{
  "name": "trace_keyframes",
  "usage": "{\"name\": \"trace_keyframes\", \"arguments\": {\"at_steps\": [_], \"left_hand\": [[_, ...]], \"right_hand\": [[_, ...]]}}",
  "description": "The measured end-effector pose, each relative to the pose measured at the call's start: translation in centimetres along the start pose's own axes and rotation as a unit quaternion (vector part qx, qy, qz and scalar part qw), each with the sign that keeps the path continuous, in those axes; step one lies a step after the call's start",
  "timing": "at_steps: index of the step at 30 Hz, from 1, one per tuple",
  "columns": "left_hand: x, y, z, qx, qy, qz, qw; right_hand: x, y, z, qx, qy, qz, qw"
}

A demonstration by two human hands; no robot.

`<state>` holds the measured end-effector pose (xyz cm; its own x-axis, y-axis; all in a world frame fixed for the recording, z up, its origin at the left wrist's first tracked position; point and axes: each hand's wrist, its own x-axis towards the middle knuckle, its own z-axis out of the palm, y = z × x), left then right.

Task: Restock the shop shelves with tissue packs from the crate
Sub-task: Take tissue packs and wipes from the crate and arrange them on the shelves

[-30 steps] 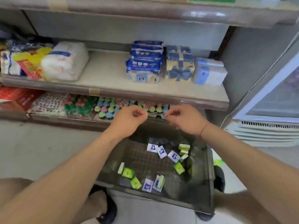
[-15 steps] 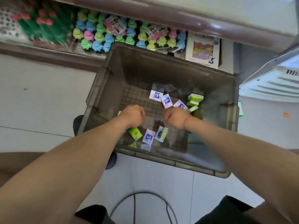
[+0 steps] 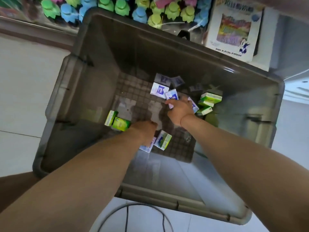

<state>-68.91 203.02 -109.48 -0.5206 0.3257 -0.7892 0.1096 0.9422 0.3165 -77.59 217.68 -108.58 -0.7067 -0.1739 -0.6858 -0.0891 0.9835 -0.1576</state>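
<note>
A grey see-through crate (image 3: 71,91) stands on the floor below me. Small tissue packs lie scattered on its grid floor: white-and-blue ones (image 3: 158,90) at the far middle, green ones (image 3: 211,97) at the right and more green ones (image 3: 120,123) at the left. My right hand (image 3: 179,109) is down in the crate, thumb and fingers closed round a white-and-blue pack (image 3: 172,96). My left hand (image 3: 143,131) reaches to the crate floor beside the left green packs, its fingers hidden under its back. A mixed pack (image 3: 163,139) lies just right of that wrist.
Behind the crate, the bottom shelf holds rows of green, blue and pink capped bottles (image 3: 120,7) and a white printed box (image 3: 232,29). White tiled floor (image 3: 25,97) surrounds the crate. A black cable (image 3: 127,215) loops on the floor by my feet.
My view dropped from the shelves to the crate. Both hands went from above the crate down to its floor; the right one spread and closed on a white-and-blue pack.
</note>
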Motion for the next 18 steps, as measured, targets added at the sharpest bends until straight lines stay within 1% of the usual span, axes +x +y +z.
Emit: {"name": "trace_keyframes", "arguments": {"at_steps": [5, 8, 10, 12, 15, 18], "left_hand": [[1.3, 0.3, 1.6, 0.073, -0.004, -0.028, 0.997], [1.6, 0.5, 2.3, 0.079, -0.034, -0.037, 0.996], [1.9, -0.2, 2.3, 0.034, -0.050, -0.028, 0.998], [2.0, -1.2, 1.0, -0.031, -0.032, -0.037, 0.998], [0.9, -2.3, -2.5, -0.166, 0.035, -0.073, 0.983], [-1.6, -3.0, -6.4, -0.280, 0.123, -0.089, 0.948]], "right_hand": [[2.3, 0.4, 1.8, -0.002, 0.036, -0.006, 0.999], [2.6, 0.2, 2.6, -0.035, 0.092, -0.007, 0.995], [2.4, 0.0, 2.8, -0.029, 0.117, 0.001, 0.993], [2.1, 0.0, 2.4, -0.009, 0.124, -0.005, 0.992], [1.1, 0.8, 1.0, 0.105, 0.128, -0.059, 0.984], [-1.5, 1.0, -2.0, 0.183, 0.112, -0.082, 0.973]]}}
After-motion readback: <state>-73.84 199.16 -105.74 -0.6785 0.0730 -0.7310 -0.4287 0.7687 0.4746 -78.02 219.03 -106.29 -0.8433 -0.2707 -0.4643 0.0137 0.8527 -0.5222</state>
